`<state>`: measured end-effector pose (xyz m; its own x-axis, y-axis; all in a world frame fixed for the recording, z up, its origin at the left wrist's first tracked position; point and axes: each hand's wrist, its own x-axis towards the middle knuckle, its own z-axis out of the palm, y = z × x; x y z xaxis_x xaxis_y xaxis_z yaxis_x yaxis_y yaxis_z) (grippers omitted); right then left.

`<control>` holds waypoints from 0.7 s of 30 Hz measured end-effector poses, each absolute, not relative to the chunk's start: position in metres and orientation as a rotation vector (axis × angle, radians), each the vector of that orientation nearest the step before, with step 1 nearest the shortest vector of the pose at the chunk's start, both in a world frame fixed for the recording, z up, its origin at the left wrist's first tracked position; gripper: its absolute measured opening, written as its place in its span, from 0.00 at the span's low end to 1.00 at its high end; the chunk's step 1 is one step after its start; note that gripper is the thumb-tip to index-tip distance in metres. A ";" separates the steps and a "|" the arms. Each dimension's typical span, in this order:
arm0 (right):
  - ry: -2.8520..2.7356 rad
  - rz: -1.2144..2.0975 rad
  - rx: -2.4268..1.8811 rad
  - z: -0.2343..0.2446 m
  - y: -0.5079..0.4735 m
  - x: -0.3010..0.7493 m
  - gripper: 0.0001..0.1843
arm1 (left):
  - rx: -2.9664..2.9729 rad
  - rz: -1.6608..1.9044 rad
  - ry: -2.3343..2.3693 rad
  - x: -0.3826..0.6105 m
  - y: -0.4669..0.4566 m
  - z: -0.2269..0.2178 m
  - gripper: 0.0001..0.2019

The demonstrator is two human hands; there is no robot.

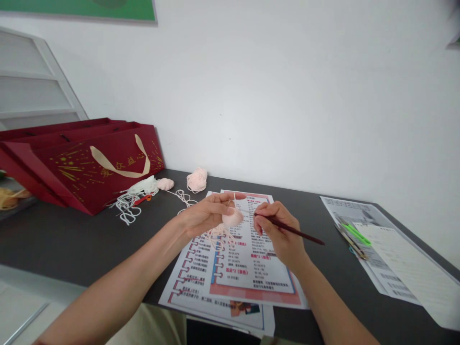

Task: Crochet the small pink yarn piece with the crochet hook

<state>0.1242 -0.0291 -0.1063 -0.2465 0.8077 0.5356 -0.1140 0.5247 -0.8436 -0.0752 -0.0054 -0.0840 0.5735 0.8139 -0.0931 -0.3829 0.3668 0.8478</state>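
A small pale pink crocheted piece (232, 218) is pinched in my left hand (208, 211), with a strand of yarn running up over the raised index finger. My right hand (278, 227) is closed around a crochet hook (298, 231) with a dark red-brown handle. The thin metal end of the hook points left at the top of the pink piece; whether it sits in a stitch is too small to tell. Loose pink yarn (219, 235) hangs below my left hand over the printed pattern sheets (257, 294).
At the back left stand dark red gift bags (129, 163). In front lie white yarn (127, 203), an orange-red item (143, 200), and a small pink piece (166, 184). A pink yarn ball (197, 180) rests near the wall. Papers (406, 268), a green clip-like item (356, 235) and pens (348, 242) lie right.
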 end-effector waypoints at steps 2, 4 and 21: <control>-1.578 1.028 -0.603 -0.104 -0.028 0.127 0.03 | 0.891 0.791 0.546 -0.077 -0.005 -0.084 0.22; -1.573 1.077 -0.598 -0.102 -0.027 0.129 0.03 | 0.896 0.764 0.527 -0.078 -0.004 -0.084 0.21; -1.314 1.503 -0.497 -0.089 -0.026 0.130 0.08 | 1.131 0.757 0.575 -0.079 -0.009 -0.081 0.19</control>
<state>0.1297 -0.0261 -0.0894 -0.3815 0.8723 0.3057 -0.4195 0.1314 -0.8982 -0.0792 -0.0092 -0.0805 0.6251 0.7799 -0.0319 -0.2401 0.2311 0.9428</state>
